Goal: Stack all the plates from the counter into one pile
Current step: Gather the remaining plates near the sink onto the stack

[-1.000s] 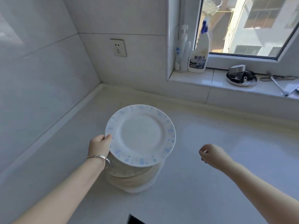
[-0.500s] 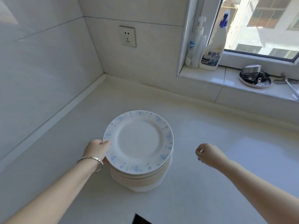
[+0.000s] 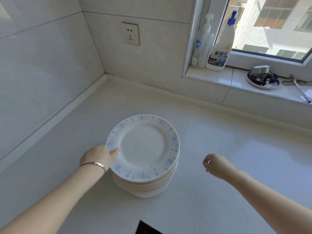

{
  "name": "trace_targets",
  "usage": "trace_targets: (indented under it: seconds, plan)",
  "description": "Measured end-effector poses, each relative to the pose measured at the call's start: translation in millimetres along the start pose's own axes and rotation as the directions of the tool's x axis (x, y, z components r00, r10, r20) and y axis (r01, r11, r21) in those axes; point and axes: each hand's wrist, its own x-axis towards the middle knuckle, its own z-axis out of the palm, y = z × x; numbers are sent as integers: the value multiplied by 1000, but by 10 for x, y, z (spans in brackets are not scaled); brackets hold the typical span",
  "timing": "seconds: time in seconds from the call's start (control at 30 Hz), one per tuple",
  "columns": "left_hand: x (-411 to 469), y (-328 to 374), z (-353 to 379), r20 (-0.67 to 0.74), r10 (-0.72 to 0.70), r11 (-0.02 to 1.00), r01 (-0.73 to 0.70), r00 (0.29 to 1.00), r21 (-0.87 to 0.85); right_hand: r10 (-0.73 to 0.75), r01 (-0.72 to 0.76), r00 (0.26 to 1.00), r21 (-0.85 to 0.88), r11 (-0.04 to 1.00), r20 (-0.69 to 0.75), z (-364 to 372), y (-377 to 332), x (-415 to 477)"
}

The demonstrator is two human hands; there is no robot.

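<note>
Kitchen corner, seen from above. A white smooth bench runs back to pale tiled walls.

A tall pile of round white and cream ceramic plates stands on the bench near mid-view, well apart from both walls. The round white ceramic top plate with a pale-blue speckled rim sits on the pile, roughly level. Its face is bare.

Left grip, a bare hand, pinches the top plate at its left rim. The thumb lies on the rim's upper face. The fingers go under the edge and are hidden. A thin silver link bracelet is on that wrist.

Right grip, a bare hand, hovers over the bench to the right of the pile, apart from it and touching nothing. Its fingers are loosely curled in, thumb tip near forefinger tip, with nothing between them.

A cream wall socket is on the back wall, above and behind the pile.

The white tiled window sill at right carries several things:
- A white pump bottle with a blue label.
- A white spray bottle with a blue trigger head, just beside the pump bottle. Cannot tell whether they touch.
- A small round white dish holding metal bits, further right.
- A long grey metal tool past the dish, partly cut off by the frame edge.

A dark panel corner shows at the bottom edge.
</note>
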Motion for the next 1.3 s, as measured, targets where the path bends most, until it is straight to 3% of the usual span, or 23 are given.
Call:
trace_targets:
  seconds: [0.13,0.23,0.3,0.37,0.43,0.5,0.63,0.8,1.07,1.3]
  plan:
    - [-86,94,-75,-31,4,977,3,1000,211,-3,3,1000,-12,1000,2,32,9,12]
    - [-197,205,-139,-160,69,948,-14,985,319,-1,1,1000,-4,1000,-2,61,40,11]
    - [-248,393,-190,-263,180,965,-118,948,236,4,-4,1000,12,1000,-11,68,90,-3]
    - [-306,678,-189,-283,310,949,-313,908,36,32,-31,999,32,999,-24,59,182,-47]
    - [-413,1058,-151,-168,419,889,-441,892,-125,76,-75,997,59,995,-32,54,335,-122]
    - [-537,1469,-55,-83,530,828,-537,844,-161,118,-116,992,81,990,-32,31,542,-225]
    - [-802,2319,272,44,705,709,-705,707,-31,235,-227,971,158,961,-40,-69,1154,-497]
    - [-1220,3333,743,254,760,603,-795,598,69,410,-376,910,292,879,-61,-194,2256,-965]
    - [-2132,4805,1587,395,747,587,-809,535,-14,677,-612,733,369,699,-65,-333,4337,-1816]
    - [-2808,5438,2032,466,728,559,-829,502,20,953,-798,294,529,290,-78,-289,5772,-2343]
